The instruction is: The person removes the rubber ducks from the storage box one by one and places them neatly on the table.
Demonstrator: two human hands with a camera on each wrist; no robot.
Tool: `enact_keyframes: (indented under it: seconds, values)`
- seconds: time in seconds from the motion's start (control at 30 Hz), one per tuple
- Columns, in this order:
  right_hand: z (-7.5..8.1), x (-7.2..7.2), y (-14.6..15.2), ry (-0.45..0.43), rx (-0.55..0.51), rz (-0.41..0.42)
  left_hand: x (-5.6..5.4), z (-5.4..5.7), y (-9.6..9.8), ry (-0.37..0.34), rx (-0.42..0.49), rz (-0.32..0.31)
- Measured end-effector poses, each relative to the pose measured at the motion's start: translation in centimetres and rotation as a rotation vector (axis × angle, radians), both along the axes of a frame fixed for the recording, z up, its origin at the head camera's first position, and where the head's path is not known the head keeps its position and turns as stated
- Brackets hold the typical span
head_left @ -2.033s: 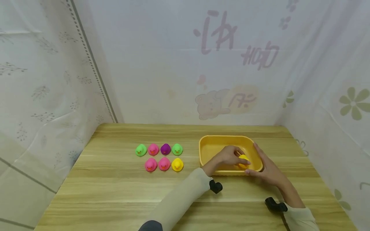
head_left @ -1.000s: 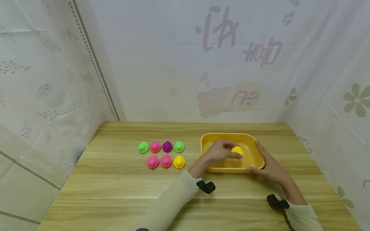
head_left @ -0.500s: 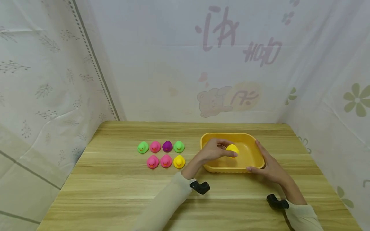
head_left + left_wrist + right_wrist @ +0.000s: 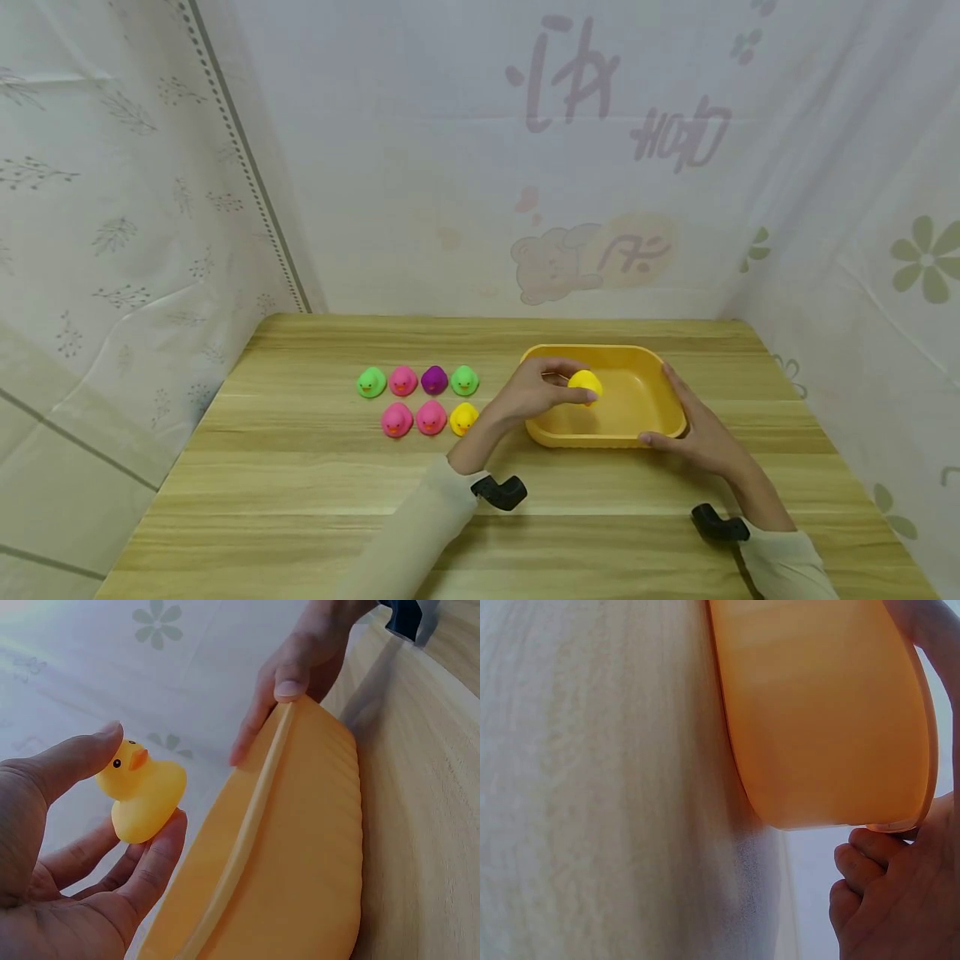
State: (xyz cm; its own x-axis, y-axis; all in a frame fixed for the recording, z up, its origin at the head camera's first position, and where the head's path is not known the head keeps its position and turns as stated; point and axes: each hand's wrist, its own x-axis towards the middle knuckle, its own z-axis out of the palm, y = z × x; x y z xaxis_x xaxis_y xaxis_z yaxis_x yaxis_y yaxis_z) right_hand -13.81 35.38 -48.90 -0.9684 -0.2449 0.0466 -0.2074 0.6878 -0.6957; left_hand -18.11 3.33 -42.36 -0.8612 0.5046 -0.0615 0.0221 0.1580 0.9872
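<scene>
A yellow rubber duck is pinched between the thumb and fingers of my left hand, over the left part of an orange-yellow plastic basin. The left wrist view shows the duck tilted, its orange beak facing the basin. At the basin's right end my right hand holds the corner, with the thumb on the front rim and the fingers along the outer side. In the right wrist view, curled fingers of that hand lie against the basin's rim.
Left of the basin, several rubber ducks sit in two rows on the wooden table. The back row has a purple duck between pink and green ones. In front are two pink ducks and a yellow duck, partly covered by my left wrist.
My left hand has lifted the yellow duck from the basin's right part and carried it leftward. The right hand stays on the basin's corner. The head view shifted slightly at first.
</scene>
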Motion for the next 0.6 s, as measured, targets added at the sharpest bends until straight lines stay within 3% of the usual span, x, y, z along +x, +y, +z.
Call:
enact_keyframes:
  seconds: [0.3,0.6]
  values:
    - [0.2,0.0,0.0,0.004,0.011,0.000,0.2,0.0,-1.9,-0.025,0.065,0.011]
    - [0.1,0.1,0.0,-0.002,0.004,0.003,0.4,0.5,-4.0,-0.011,0.054,0.034]
